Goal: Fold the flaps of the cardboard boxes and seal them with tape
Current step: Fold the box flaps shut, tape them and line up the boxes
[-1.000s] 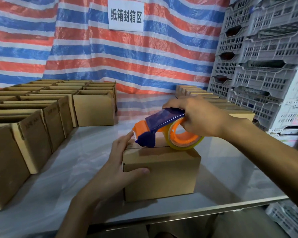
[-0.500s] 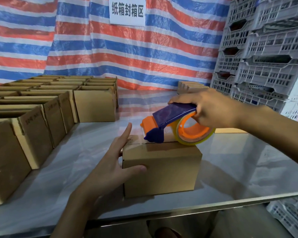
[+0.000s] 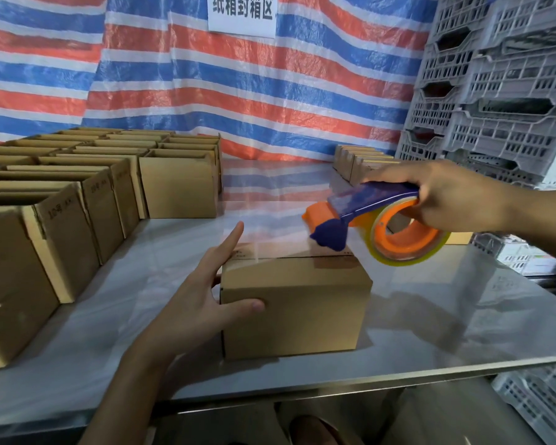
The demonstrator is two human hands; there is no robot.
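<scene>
Closed cardboard box (image 3: 296, 309) near the worktop's (image 3: 463, 316) front edge, my left hand (image 3: 203, 303) against its left side, fingers straight, thumb on the front, my right hand (image 3: 443, 194) gripping the tape dispenser (image 3: 366, 213) above the box's far top, fingers curled and partly hidden, wall sign (image 3: 243, 14) cut off, I read 纸箱封箱区, "10号" on an open box (image 3: 61, 226).

The tape dispenser (image 3: 363, 203) is being drawn rightward across the top of the box (image 3: 296, 309) by the right hand (image 3: 446, 194), its blade end being brought near the right edge.
</scene>
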